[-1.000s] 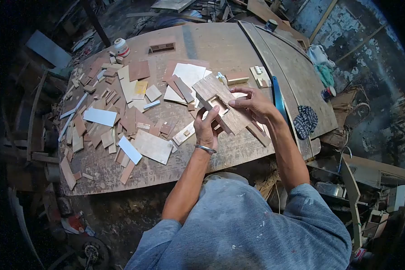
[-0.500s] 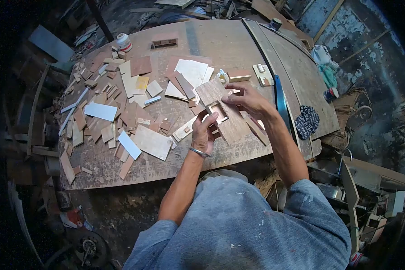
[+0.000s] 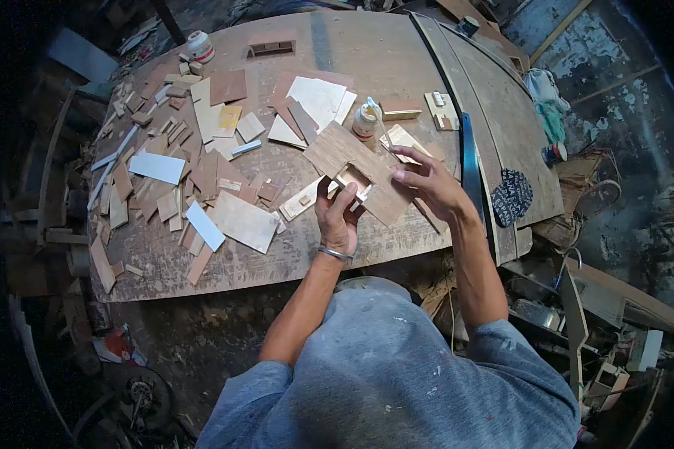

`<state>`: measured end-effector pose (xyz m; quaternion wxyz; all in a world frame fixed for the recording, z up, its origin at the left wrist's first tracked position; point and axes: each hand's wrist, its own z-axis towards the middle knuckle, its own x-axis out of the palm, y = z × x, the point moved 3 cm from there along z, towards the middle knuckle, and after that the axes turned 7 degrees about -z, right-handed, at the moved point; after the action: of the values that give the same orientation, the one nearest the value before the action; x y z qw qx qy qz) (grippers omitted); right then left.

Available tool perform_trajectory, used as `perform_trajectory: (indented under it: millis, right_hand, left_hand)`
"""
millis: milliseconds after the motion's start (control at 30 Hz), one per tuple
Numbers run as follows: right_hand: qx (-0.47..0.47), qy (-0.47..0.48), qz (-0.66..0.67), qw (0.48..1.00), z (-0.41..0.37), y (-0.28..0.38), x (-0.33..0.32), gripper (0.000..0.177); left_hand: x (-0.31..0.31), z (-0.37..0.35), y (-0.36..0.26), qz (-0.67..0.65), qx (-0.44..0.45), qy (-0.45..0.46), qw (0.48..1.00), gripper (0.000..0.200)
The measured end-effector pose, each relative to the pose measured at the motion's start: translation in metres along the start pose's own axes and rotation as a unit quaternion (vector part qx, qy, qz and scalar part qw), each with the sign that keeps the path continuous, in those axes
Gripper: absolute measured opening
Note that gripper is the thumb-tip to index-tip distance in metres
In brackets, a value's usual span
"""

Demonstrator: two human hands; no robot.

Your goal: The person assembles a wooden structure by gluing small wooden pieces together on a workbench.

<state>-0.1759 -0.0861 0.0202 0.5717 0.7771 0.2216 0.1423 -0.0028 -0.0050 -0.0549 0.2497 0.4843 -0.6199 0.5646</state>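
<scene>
My left hand [image 3: 338, 221] grips a flat wooden panel [image 3: 329, 152] by the rim of its rectangular cutout, thumb on the upper face and fingers underneath. The panel is tilted above the front of the worktable. Beside the panel's right edge is my right hand [image 3: 436, 183], its thumb and fingers spread, the thumb tip overlapping the edge in this view. Just beyond the panel stands an open jar [image 3: 364, 123] with yellowish residue, and a pale stick [image 3: 380, 120] slants from its mouth toward my right fingertips. A small wooden strip with a block [image 3: 305, 200] lies left of my left hand.
Wood offcuts [image 3: 157, 142] and several white pieces [image 3: 157, 168] cover the worktable's left side. A white jar [image 3: 201, 46] stands at the back left. A blue handsaw [image 3: 468, 161] and a dark round patterned cloth [image 3: 511, 197] lie to the right. The table's front edge [image 3: 240, 287] is near my body.
My right hand has come off the panel's face and moved right, fingers spreading. The panel has shifted slightly left in my left hand, and the open jar shows more fully.
</scene>
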Motion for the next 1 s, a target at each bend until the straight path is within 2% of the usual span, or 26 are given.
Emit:
perform_trajectory:
  millis: [133, 233, 333, 467, 600, 700, 767, 1000]
  right_hand:
    - [-0.049, -0.054, 0.021, 0.997, -0.013, -0.011, -0.001, 0.06]
    - [0.021, -0.123, 0.08, 0.989, -0.019, -0.04, 0.004, 0.067]
    - [0.113, -0.128, 0.155, 0.973, -0.019, -0.089, 0.018, 0.068]
    - [0.164, -0.105, 0.207, 0.959, -0.016, -0.111, 0.046, 0.063]
    - [0.227, -0.12, 0.227, 0.939, -0.002, -0.154, 0.049, 0.053]
    - [0.245, -0.125, 0.247, 0.929, 0.005, -0.187, 0.046, 0.052]
    - [0.247, -0.13, 0.258, 0.925, 0.009, -0.2, 0.043, 0.052]
    - [0.242, -0.161, 0.284, 0.914, 0.015, -0.242, 0.034, 0.065]
  left_hand:
    - [0.004, 0.0, 0.008, -0.031, 0.001, -0.011, 0.999, 0.05]
    - [-0.016, 0.007, 0.021, -0.1, -0.05, -0.036, 0.993, 0.053]
    - [-0.045, 0.016, 0.041, -0.13, -0.071, -0.061, 0.987, 0.054]
    - [-0.07, 0.017, 0.054, -0.114, -0.068, -0.09, 0.987, 0.053]
    - [-0.107, 0.025, 0.079, -0.083, -0.068, -0.105, 0.989, 0.052]
    - [-0.132, 0.025, 0.095, -0.054, -0.088, -0.125, 0.987, 0.052]
    - [-0.147, 0.021, 0.102, -0.023, -0.121, -0.159, 0.98, 0.051]
    - [-0.156, 0.017, 0.115, -0.021, -0.117, -0.192, 0.974, 0.059]
